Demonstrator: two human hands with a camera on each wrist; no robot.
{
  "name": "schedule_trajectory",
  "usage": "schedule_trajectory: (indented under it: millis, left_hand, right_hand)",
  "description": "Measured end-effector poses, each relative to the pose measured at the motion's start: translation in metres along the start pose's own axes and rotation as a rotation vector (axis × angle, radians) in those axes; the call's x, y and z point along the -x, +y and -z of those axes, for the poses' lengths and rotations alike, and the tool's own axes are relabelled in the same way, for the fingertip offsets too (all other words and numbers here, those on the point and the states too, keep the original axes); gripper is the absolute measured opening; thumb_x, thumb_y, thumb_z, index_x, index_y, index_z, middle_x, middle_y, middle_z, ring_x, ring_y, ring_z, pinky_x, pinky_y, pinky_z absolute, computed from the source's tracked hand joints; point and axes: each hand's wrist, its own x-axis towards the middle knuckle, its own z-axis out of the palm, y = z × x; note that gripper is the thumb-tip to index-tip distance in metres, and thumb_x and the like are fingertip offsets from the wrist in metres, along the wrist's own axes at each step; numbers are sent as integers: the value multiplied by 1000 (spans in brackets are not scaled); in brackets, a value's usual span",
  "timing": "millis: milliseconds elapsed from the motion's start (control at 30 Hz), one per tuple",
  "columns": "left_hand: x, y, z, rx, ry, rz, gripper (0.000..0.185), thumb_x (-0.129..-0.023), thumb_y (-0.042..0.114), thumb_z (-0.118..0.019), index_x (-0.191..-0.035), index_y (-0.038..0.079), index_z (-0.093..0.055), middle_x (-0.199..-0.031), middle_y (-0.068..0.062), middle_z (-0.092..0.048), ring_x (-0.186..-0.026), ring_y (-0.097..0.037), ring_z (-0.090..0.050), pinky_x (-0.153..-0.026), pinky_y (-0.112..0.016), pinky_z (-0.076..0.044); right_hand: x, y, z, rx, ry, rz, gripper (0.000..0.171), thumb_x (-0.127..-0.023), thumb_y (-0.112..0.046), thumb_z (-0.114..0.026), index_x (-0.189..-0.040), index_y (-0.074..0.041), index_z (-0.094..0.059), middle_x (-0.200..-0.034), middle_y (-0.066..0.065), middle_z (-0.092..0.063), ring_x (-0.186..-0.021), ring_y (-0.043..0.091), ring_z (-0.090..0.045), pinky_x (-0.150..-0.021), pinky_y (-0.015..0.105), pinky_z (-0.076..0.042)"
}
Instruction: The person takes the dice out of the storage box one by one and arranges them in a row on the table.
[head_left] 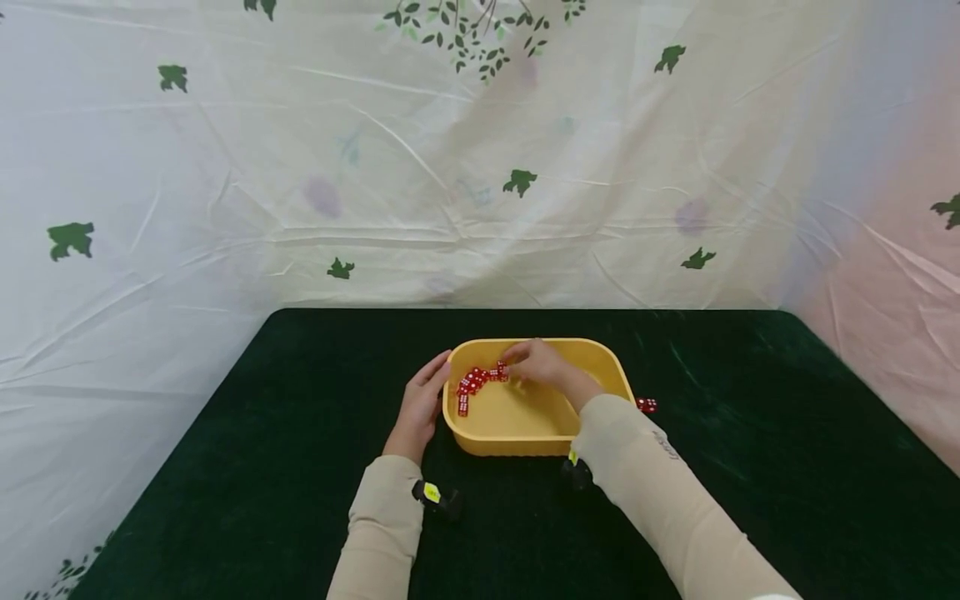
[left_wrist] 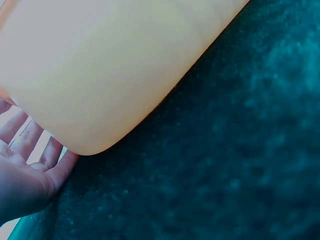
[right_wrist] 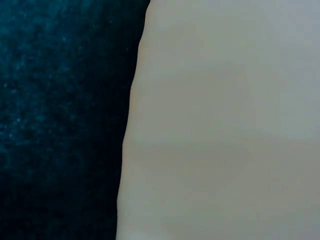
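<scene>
Inside yellow tub, right hand hides some red dice.

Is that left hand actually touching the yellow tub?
Touching. In the left wrist view the left hand lies with straight fingers against the outer wall of the yellow tub; the head view shows it on the tub's left side.

Close view from the right wrist. A smooth, pale yellowish wall of a tub fills the right and centre of the frame, its surface plain and unmarked. Its edge runs nearly vertically, bowing slightly leftward toward the bottom. To the left of that edge lies a dark green, velvety table cover, faintly speckled with light.
</scene>
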Motion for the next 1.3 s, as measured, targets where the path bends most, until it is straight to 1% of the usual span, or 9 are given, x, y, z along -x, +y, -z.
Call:
schedule_trajectory:
  millis: [167,367,600,733,1000,1133,1300]
  left_hand:
    - [0,0,0,3,4,-1,37,-83,36,-54,-117,22,-53,-123,3,-44,-110,-16,-40,-91,-39,-33]
    - [0,0,0,-9,1,-9,36,-83,36,-54,-117,22,-53,-122,3,-45,-109,-16,-42,-90,-38,-34]
    - [1,0,-2,-9,-3,-10,36,-84,35,-53,-118,22,-53,-123,2,-45,-109,-17,-42,-90,-39,-34]
    - [2,1,-3,-10,4,-1,35,-84,34,-53,-117,22,-53,-122,3,-45,-108,-16,-42,-90,-38,-34]
    - [1,0,-2,-6,1,-1,36,-84,34,-53,-118,21,-53,-123,2,-44,-109,-16,-42,-90,-39,-34]
    - [1,0,-1,-4,1,-5,36,-85,34,-53,-118,21,-53,-122,3,-45,-109,-16,-41,-90,-39,-34]
    - [1,1,-1,-10,4,-5,35,-84,34,-53,-117,22,-53,-123,3,-44,-109,-16,-41,-91,-39,-34]
  right_hand:
    - [-1,3,-3,32,-14,50,25,-80,-5,-59,-104,0,-60,-81,9,-60,-63,20,-54,-56,29,-47]
    - [-2,7,-5,88,-21,38,23,-78,-4,-60,-101,-1,-60,-87,7,-57,-59,16,-49,-53,26,-44]
    - [-1,14,-10,119,-10,49,20,-78,-7,-63,-97,-4,-61,-80,5,-56,-53,14,-46,-48,23,-41]
    - [1,15,-11,110,-9,32,20,-77,-7,-64,-96,-4,-61,-80,4,-54,-54,16,-46,-49,24,-41]
    - [3,12,-10,129,-22,10,24,-77,-5,-63,-101,-3,-59,-79,6,-53,-57,16,-48,-51,24,-42]
    - [2,14,-9,168,-18,46,23,-77,-2,-60,-100,-1,-59,-76,6,-53,-59,15,-48,-53,24,-42]
    - [3,13,-8,215,1,76,19,-78,-1,-58,-96,0,-61,-78,5,-52,-66,15,-47,-58,24,-41]
